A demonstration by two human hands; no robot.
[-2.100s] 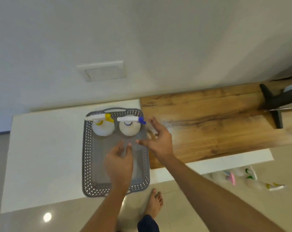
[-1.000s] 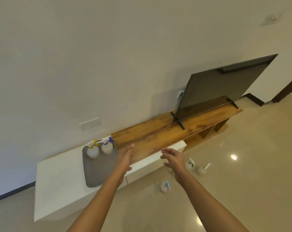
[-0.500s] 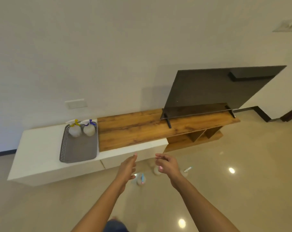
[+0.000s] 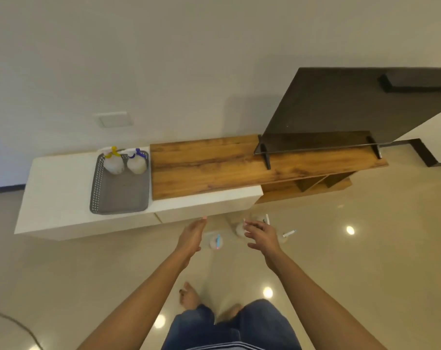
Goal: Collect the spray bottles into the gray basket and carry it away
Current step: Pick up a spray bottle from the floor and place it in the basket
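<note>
Two empty, spread hands, left hand (image 4: 192, 236) and right hand (image 4: 262, 234), above floor spray bottles (image 4: 215, 241)

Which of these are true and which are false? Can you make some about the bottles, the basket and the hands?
1. Two spray bottles stand in the gray basket. True: one has a yellow trigger, one a blue trigger.
2. The basket is on the floor. False: it sits on the white cabinet.
3. The left hand holds a bottle. False: it is open and holds nothing.
4. Bottles remain on the floor. True: one lies between the hands.
5. The right hand grips the basket. False: it is open, far from it.
</note>
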